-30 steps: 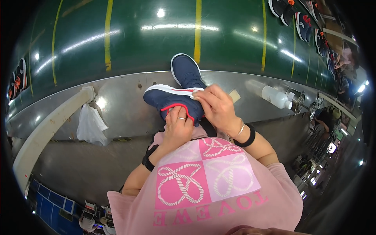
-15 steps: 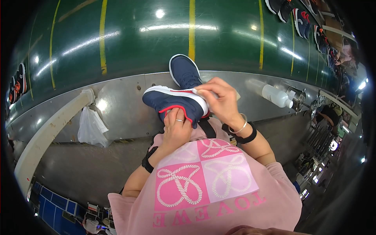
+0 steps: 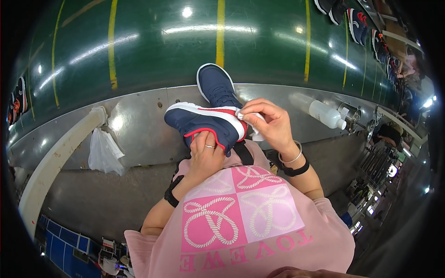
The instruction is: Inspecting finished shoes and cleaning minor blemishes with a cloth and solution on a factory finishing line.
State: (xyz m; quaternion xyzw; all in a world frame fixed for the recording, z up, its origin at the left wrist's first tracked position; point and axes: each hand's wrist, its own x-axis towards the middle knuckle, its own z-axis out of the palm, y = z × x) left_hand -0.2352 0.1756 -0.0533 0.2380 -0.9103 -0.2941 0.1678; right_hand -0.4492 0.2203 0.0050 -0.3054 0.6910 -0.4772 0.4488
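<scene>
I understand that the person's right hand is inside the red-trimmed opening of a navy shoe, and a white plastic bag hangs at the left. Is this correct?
Not quite: the head view shows the left hand inside the red-trimmed opening of the navy shoe. The white plastic bag does hang at the left.

Your left hand [image 3: 206, 155] is on the held shoe [image 3: 204, 121]: matt navy upper, textile-like in appearance; smooth white sole, apparently rubber or foam. The second shoe [image 3: 214, 82] presents the same dull navy upper. The wipe [image 3: 257, 134] in your right hand [image 3: 274, 124] is soft and matt; cloth or paper cannot be determined. Your desk [image 3: 139, 111] is grey metal, smooth, moderately shiny, marked in places. The green belt [image 3: 162, 55] is smooth and glossy, mirroring lights. Bottle [image 3: 324, 115]: smooth white plastic. Bag [image 3: 103, 153]: thin, crinkled, translucent plastic. Your pink shirt [image 3: 324, 231] is matt cloth.
</scene>
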